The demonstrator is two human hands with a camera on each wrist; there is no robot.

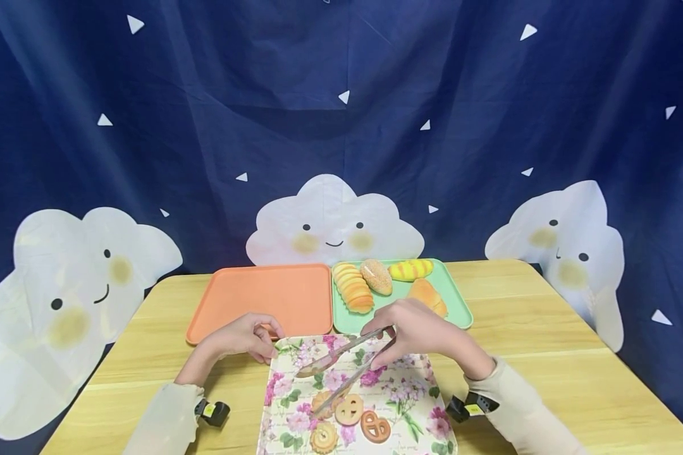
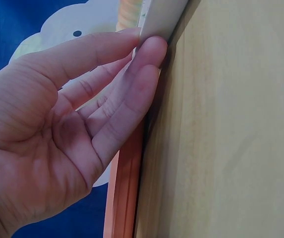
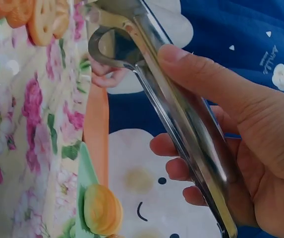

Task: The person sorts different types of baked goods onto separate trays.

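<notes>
My right hand (image 1: 412,328) grips metal tongs (image 3: 181,119) over a floral tray (image 1: 395,379). The tongs' arms stand apart; one tip is at a round cookie (image 1: 321,402), the other over bare tray to the left. Beside that cookie lie a smiley-face cookie (image 1: 349,409), a pretzel-shaped cookie (image 1: 375,427) and a flower-shaped cookie (image 1: 323,437). At the tray's far left corner, my left hand (image 1: 245,338) pinches the rim (image 2: 159,22) between thumb and fingers, as the left wrist view shows.
Behind, an orange tray (image 1: 262,300) holds nothing. To its right, a green tray (image 1: 395,324) carries several breads, among them a striped loaf (image 1: 353,287) and a sesame bun (image 1: 376,277). Everything stands on a wooden table (image 1: 535,354) before a dark blue curtain (image 1: 461,82).
</notes>
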